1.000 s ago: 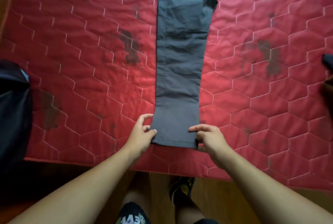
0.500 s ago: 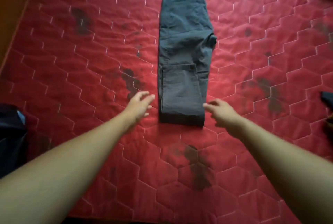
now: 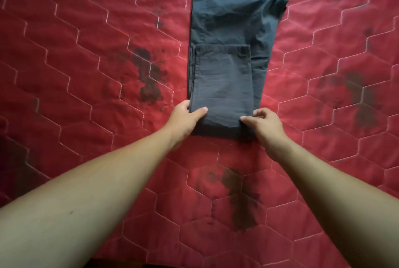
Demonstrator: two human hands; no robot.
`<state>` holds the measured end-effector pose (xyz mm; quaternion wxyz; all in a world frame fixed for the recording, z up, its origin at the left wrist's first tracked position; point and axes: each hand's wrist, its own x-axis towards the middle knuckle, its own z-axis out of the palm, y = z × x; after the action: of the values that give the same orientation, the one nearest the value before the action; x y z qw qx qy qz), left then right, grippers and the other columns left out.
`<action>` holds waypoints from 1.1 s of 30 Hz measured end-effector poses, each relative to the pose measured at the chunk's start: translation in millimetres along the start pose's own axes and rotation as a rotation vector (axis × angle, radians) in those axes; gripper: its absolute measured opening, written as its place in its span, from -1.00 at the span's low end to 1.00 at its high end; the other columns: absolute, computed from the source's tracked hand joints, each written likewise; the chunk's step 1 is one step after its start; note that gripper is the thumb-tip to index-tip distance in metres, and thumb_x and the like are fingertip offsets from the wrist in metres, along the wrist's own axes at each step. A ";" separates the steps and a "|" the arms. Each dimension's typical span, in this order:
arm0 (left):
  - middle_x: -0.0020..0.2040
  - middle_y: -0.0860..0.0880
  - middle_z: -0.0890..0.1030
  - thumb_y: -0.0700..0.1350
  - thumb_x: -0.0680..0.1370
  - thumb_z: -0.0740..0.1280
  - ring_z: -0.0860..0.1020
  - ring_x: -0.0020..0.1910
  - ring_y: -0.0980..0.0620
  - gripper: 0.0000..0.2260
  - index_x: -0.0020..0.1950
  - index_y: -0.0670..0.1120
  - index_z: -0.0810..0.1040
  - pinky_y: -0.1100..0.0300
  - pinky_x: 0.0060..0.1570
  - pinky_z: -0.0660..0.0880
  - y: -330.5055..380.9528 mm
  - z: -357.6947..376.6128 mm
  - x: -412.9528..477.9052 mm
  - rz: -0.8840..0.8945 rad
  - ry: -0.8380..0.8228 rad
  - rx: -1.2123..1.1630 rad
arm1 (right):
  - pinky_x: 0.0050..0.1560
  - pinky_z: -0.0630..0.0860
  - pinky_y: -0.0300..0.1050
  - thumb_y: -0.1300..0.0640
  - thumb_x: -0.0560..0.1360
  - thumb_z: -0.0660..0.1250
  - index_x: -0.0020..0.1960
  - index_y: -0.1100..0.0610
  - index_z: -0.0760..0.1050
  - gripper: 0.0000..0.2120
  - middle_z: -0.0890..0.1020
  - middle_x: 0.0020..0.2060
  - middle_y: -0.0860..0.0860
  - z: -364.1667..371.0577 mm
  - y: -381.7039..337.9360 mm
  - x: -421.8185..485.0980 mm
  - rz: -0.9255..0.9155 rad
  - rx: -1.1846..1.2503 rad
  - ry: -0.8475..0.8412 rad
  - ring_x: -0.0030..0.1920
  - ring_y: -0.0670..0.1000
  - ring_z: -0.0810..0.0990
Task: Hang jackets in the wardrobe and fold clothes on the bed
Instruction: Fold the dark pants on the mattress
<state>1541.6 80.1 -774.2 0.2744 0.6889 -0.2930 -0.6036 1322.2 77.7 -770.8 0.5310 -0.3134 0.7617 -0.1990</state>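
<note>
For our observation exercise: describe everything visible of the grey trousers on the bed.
The grey trousers seem thin, creased woven cloth, lying flat on the red quilted cover, legs stacked, hem end folded up over them, far end out of view. The left hand and right hand pinch the near fold's corners.

Your grey trousers [image 3: 228,30] run out past the top edge, so their upper end cannot be seen. Your left hand [image 3: 185,117] and right hand [image 3: 266,124] cover the fold's near corners, and the red quilted bed cover [image 3: 86,73] is cropped on both sides
</note>
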 end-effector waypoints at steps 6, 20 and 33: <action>0.11 -0.03 0.68 -0.28 0.61 0.33 0.66 0.09 0.06 -0.82 0.17 -0.10 0.55 0.23 0.14 0.55 -25.8 1.5 -15.3 -0.029 -0.007 -0.038 | -0.11 0.64 -0.12 0.38 0.38 0.52 0.13 0.09 0.45 -0.57 0.72 -0.10 0.04 1.7 -3.6 -13.6 -0.041 0.213 -0.128 -0.15 -0.01 0.71; 0.09 -0.15 0.67 -0.43 0.61 0.23 0.66 -0.05 0.05 -0.76 0.18 -0.16 0.51 0.35 -0.07 0.58 -67.0 2.4 -80.4 -0.274 -0.136 -0.011 | -0.09 0.61 0.03 0.10 0.42 0.56 -0.05 0.12 0.56 -0.78 0.72 -0.15 0.00 -31.1 84.5 -27.5 0.047 -0.271 -0.450 -0.10 0.07 0.70; -0.35 0.08 0.60 -0.27 0.62 0.33 0.54 -0.46 0.33 -0.92 0.07 -0.12 0.50 0.47 -0.45 0.40 -19.0 1.8 -39.1 -0.138 -0.017 0.079 | -0.03 0.58 -0.06 0.22 0.48 0.51 -0.05 0.11 0.56 -0.87 0.70 -0.12 0.07 -2.8 37.6 -13.1 -0.005 0.023 -0.250 -0.12 0.02 0.65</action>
<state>1537.3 121.7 -762.1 0.2025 0.7125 -0.2707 -0.6149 1312.7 113.9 -784.7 0.6249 -0.3315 0.6866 -0.1681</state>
